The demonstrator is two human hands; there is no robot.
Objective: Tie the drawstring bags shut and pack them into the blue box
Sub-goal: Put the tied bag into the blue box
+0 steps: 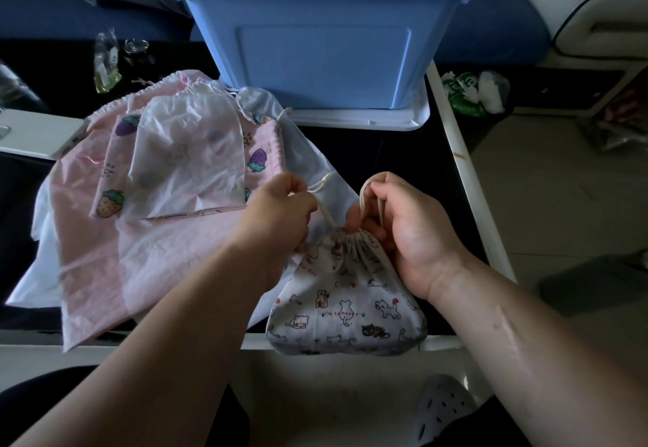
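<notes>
A white cat-print drawstring bag (345,301) lies at the table's near edge, its mouth gathered tight. My left hand (280,218) pinches one end of its cream drawstring (324,206) to the left of the mouth. My right hand (403,225) grips a loop of the same cord on the right. The blue box (315,50) stands open at the far side of the table, on its white lid. To the left lies a pile of flat bags: a translucent white bag (186,162) on a pink strawberry-print bag (261,152), over a large pink bag (147,264).
The table (396,155) is black with a white rim. A small clear packet (105,64) and a white device (35,133) lie at the far left. Green and white bags (473,92) sit on the floor to the right. A grey clog (441,408) is below the table.
</notes>
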